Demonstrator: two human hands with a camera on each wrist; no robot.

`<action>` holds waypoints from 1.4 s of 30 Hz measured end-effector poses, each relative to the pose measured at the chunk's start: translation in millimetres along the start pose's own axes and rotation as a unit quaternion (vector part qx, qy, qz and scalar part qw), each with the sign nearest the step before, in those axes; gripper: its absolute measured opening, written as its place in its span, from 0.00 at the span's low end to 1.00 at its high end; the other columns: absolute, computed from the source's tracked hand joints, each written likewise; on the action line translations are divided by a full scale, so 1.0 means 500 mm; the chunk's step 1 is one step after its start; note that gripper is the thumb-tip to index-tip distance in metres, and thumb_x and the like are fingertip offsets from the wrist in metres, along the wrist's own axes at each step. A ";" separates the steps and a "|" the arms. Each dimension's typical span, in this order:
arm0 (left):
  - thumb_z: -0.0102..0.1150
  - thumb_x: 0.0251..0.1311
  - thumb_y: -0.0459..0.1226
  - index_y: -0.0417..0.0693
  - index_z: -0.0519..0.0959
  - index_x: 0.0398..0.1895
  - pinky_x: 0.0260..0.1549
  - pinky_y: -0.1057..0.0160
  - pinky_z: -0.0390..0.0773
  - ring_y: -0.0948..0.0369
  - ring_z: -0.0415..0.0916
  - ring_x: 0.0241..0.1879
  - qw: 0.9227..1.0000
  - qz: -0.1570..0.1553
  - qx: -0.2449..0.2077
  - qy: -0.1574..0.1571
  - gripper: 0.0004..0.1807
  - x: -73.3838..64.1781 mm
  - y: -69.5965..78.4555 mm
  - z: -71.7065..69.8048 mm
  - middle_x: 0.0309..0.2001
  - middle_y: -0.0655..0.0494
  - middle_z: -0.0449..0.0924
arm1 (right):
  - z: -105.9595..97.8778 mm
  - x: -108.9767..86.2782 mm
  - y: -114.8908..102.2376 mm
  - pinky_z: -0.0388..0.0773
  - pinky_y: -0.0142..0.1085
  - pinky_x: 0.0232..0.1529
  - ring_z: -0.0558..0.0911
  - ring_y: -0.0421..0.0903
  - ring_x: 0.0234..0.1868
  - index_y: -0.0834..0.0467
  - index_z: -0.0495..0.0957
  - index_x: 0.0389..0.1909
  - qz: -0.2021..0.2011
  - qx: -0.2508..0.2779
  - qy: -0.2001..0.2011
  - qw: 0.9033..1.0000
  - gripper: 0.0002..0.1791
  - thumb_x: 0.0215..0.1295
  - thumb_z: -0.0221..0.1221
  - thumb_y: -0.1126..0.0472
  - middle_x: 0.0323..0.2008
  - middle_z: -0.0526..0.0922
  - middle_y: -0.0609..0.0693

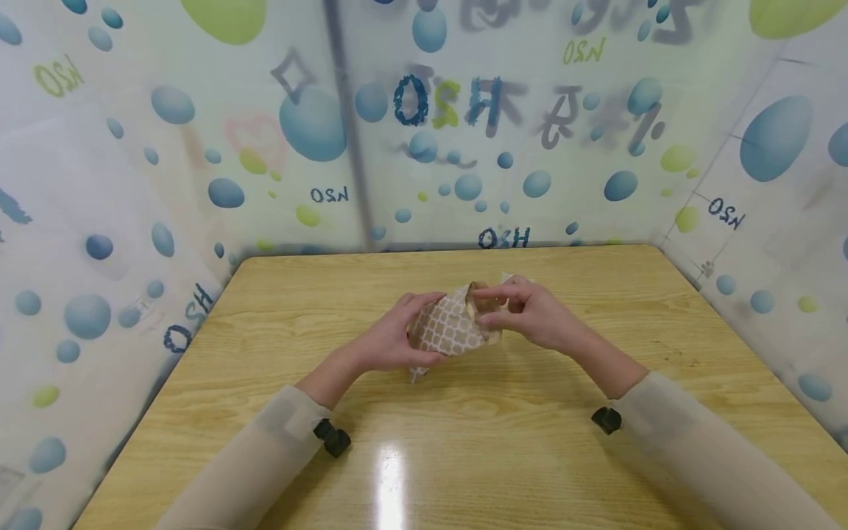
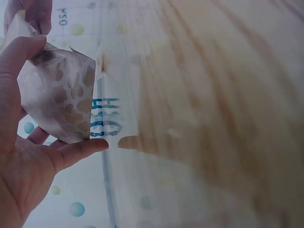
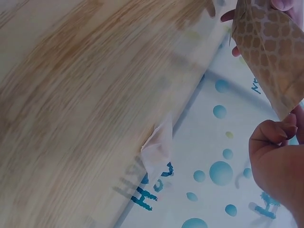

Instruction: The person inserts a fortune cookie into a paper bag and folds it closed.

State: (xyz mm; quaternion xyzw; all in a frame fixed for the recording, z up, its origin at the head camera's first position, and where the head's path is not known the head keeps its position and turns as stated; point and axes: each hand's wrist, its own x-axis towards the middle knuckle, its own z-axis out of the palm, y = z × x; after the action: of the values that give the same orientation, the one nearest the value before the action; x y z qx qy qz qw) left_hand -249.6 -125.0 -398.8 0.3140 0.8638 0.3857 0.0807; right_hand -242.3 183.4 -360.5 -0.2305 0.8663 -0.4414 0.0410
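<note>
Nearest, two pale sleeves (image 1: 265, 456) are seen reaching in from the bottom of the head view, and one black wrist device (image 1: 333, 439) is worn at each cuff. Between the sleeves, a broad stretch of wood grain on the table (image 1: 503, 449) is shown, with one bright reflection on it.

Farther on, one paper bag (image 1: 445, 327), tan with a white lattice print, is held just above the tabletop, tilted, its mouth turned toward the right. Its body is grasped by the left hand (image 1: 397, 335), the thumb and fingers being spread around opposite sides. The edge of the mouth is pinched by the right hand (image 1: 530, 313), whose thumb and fingers are bent. The mouth is parted, but what is inside cannot be told.

Just beyond the right hand, one white crumpled piece (image 3: 159, 148) is seen near the table's far edge; in the head view it is mostly hidden. The left, far and right table edges are visible, and wide room is left between the bag and both side edges. Behind the far edge, a wall covering (image 1: 468, 188) is printed with blue and green dots and lettering.
</note>
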 end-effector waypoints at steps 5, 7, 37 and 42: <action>0.83 0.58 0.49 0.64 0.59 0.87 0.73 0.37 0.73 0.49 0.68 0.71 1.000 0.001 -0.008 0.001 0.57 -0.001 -0.002 0.002 0.74 0.47 0.65 | 0.007 0.003 0.001 0.68 0.36 0.35 0.66 0.49 0.35 0.53 0.86 0.68 -0.003 0.007 0.001 1.000 0.26 0.71 0.74 0.57 0.41 0.70 0.55; 0.83 0.58 0.49 0.63 0.59 0.87 0.73 0.37 0.73 0.49 0.68 0.72 1.000 0.003 -0.012 0.002 0.56 -0.001 -0.003 0.002 0.74 0.47 0.65 | 0.010 0.003 0.000 0.68 0.36 0.36 0.65 0.49 0.36 0.54 0.86 0.68 -0.005 0.008 0.000 1.000 0.25 0.71 0.74 0.58 0.41 0.70 0.56; 0.82 0.58 0.40 0.55 0.63 0.84 0.58 0.42 0.85 0.48 0.69 0.67 0.998 0.034 -0.035 0.028 0.52 -0.008 -0.008 -0.018 0.71 0.44 0.68 | -0.083 0.005 0.088 0.68 0.36 0.30 0.67 0.44 0.29 0.57 0.82 0.71 0.088 0.084 0.045 0.992 0.24 0.81 0.65 0.50 0.40 0.81 0.49; 0.81 0.59 0.41 0.54 0.62 0.85 0.61 0.41 0.83 0.48 0.69 0.68 0.998 0.034 -0.039 0.022 0.52 -0.007 -0.014 -0.013 0.72 0.44 0.67 | -0.092 0.030 0.132 0.75 0.42 0.42 0.75 0.54 0.46 0.54 0.80 0.73 0.126 0.039 0.014 0.991 0.26 0.81 0.64 0.48 0.56 0.81 0.57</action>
State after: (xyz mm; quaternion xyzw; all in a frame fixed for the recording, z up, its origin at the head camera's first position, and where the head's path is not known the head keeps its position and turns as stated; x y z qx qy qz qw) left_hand -252.7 -134.8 -399.5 0.3314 0.8385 0.4282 0.0610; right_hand -292.1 244.5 -382.1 -0.1112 0.8710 -0.4694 0.0927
